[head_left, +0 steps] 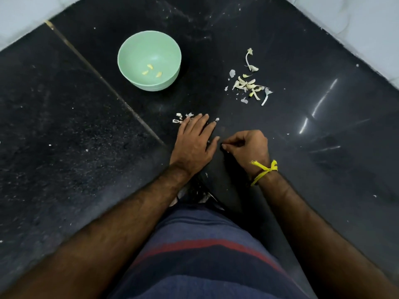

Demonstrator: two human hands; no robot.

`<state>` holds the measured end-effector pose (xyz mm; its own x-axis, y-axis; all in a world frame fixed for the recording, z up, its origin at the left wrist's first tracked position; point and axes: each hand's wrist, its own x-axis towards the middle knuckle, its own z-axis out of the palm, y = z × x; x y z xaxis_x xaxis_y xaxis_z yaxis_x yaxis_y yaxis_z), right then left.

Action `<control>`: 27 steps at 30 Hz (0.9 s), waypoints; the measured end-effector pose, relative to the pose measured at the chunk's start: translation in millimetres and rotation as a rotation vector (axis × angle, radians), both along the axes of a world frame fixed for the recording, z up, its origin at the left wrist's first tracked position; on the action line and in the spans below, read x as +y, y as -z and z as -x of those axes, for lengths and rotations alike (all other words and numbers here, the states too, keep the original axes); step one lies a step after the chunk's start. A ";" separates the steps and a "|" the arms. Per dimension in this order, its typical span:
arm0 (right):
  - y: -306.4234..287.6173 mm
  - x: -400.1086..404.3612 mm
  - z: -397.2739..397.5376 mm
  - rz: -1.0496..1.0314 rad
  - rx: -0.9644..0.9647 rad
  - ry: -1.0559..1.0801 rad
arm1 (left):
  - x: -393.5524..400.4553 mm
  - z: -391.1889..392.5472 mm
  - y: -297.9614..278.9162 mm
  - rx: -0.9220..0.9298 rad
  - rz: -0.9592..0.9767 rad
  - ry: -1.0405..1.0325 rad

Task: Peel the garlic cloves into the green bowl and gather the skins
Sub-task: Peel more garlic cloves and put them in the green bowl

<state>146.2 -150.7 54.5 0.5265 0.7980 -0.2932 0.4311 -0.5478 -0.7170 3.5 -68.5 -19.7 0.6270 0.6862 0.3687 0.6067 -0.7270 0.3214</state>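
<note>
Green bowl: the green bowl (149, 60) stands upright on the far left-of-centre part of the black bench (75, 147), well apart from both hands.
Peeled cloves: three small yellow peeled garlic cloves (150, 66) lie apart from one another on the bowl's bottom.
Far pile: a loose heap of garlic skins and unpeeled pieces (248, 84) lies on the bench to the right of the bowl, with a dried garlic stem (249, 59) just beyond it on the far side.
Near skins: a small cluster of white skins (180, 118) lies on the bench at the fingertips of the left hand; one separate skin flake (217, 119) lies just right of those fingertips.
Left hand: the left hand (194, 143) lies palm down on the bench with fingers straight and slightly spread, its fingertips touching the near skins; its grip holds nothing.
Right hand: the right hand (248, 147) rests just right of the left, fingers curled inward with thumb and forefinger tips pinched together; whether its grip holds a skin I cannot tell.
Wrist: a yellow thread (264, 171) is tied round the right wrist.
Bench surface: white specks are scattered over it, and a pale seam (103, 83) runs diagonally left of the bowl.
Person: a striped blue and red garment (205, 251) fills the near centre.
</note>
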 end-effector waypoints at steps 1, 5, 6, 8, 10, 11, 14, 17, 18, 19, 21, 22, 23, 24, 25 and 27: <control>1.0 -1.7 1.4 -0.006 -0.016 -0.009 | -0.1 -0.1 -0.3 -0.001 0.000 -0.004; 1.3 -1.6 3.9 0.018 -0.066 -0.001 | -1.3 0.3 -0.8 -0.009 0.001 -0.007; 0.8 0.4 4.0 0.036 -0.076 0.008 | -1.1 0.3 -1.2 -0.011 0.007 -0.006; -0.6 3.3 6.3 0.063 -0.093 0.021 | -1.2 0.6 -1.4 -0.011 0.017 -0.002; 0.7 3.4 9.3 0.073 -0.115 0.030 | -1.4 0.9 -1.7 -0.007 0.019 0.001; 1.4 3.4 10.5 0.083 -0.124 0.032 | -1.5 0.7 -1.7 -0.007 0.020 0.003; 2.6 6.8 10.0 0.121 -0.150 0.010 | -1.9 0.4 -1.1 -0.010 0.013 0.001; -0.9 14.7 11.2 0.197 -0.182 -0.001 | -1.8 0.5 -0.3 -0.006 0.015 0.007; -2.1 17.1 13.9 0.227 -0.201 -0.003 | -1.4 0.4 -0.5 -0.001 0.018 0.008; -2.8 18.0 17.1 0.247 -0.220 -0.011 | -1.2 0.4 -0.2 0.001 0.021 0.008; -4.3 15.4 19.8 0.242 -0.241 -0.039 | -1.4 0.9 -2.0 -0.005 0.023 0.011; -3.3 12.3 16.9 0.223 -0.234 -0.047 | -1.7 1.1 -4.2 -0.018 0.026 0.015; -2.9 8.6 11.9 0.183 -0.202 -0.044 | -1.3 1.4 -6.3 -0.046 0.031 0.023; -1.9 4.5 5.8 0.136 -0.123 -0.022 | -1.3 2.5 -7.5 -0.089 0.042 0.033; -2.7 0.2 -1.1 0.079 0.018 0.036 | -1.4 4.4 -9.3 -0.144 0.053 0.048; -8.8 -6.6 -11.0 -0.041 0.428 0.221 | -2.7 7.1 -17.0 -0.241 0.125 0.082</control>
<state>157.1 -157.4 63.3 0.5238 0.6957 -0.4916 -0.0315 -0.5608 -0.8273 -3.6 -71.2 -2.7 0.5865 0.6867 0.4295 0.4426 -0.7159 0.5400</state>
